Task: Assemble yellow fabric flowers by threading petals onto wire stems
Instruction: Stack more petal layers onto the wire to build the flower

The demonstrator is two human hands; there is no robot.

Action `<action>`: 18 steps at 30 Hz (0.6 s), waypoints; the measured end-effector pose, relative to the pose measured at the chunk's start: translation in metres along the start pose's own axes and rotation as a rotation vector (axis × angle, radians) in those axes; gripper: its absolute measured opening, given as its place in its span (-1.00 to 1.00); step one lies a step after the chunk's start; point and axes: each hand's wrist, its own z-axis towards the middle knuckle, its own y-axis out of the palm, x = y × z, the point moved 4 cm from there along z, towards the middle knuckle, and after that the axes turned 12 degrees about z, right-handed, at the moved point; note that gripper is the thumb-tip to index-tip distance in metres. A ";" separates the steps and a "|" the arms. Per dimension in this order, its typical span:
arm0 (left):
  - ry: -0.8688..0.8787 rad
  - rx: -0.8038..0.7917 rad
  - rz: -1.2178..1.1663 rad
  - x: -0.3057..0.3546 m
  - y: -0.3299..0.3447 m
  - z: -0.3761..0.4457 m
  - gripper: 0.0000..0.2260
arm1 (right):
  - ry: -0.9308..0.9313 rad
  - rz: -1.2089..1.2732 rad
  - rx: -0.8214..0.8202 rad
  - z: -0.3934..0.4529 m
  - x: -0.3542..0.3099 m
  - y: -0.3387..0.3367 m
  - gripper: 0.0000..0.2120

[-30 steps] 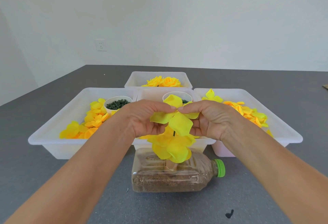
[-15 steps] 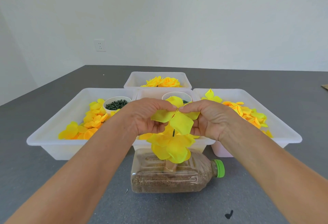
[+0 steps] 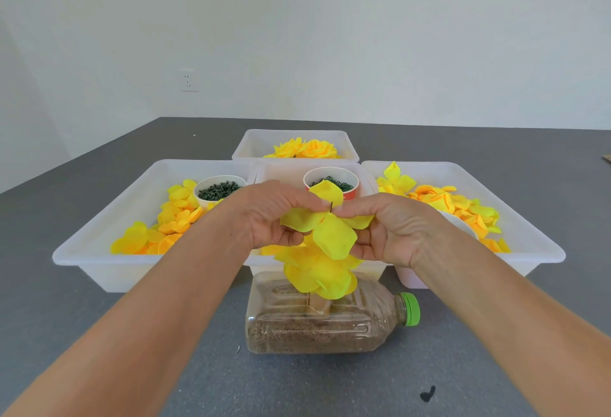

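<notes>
Grey table against a white wall; four white bins, near left bin and right bin holding loose yellow petals. Left hand and right hand both pinch a yellow petal piece at the wire stem, whose tip pokes up between the fingertips. The stem stands upright in a sand-filled bottle lying on its side, with more petals stacked lower down.

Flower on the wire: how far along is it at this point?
Done: two finished flowers lie in the back bin, and a lower petal cluster already sits on the wire standing in the bottle. In hand: left hand and right hand pinch an upper petal layer at the wire tip. Left: loose petals fill the side bins.
</notes>
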 end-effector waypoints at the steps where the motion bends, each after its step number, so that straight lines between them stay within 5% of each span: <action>1: 0.012 0.006 0.019 0.001 -0.001 0.000 -0.89 | -0.005 -0.013 -0.001 -0.001 0.000 -0.001 -0.84; 18: 0.098 -0.002 0.212 0.001 -0.005 0.006 -0.90 | -0.085 -0.289 0.085 -0.002 0.005 -0.004 -0.77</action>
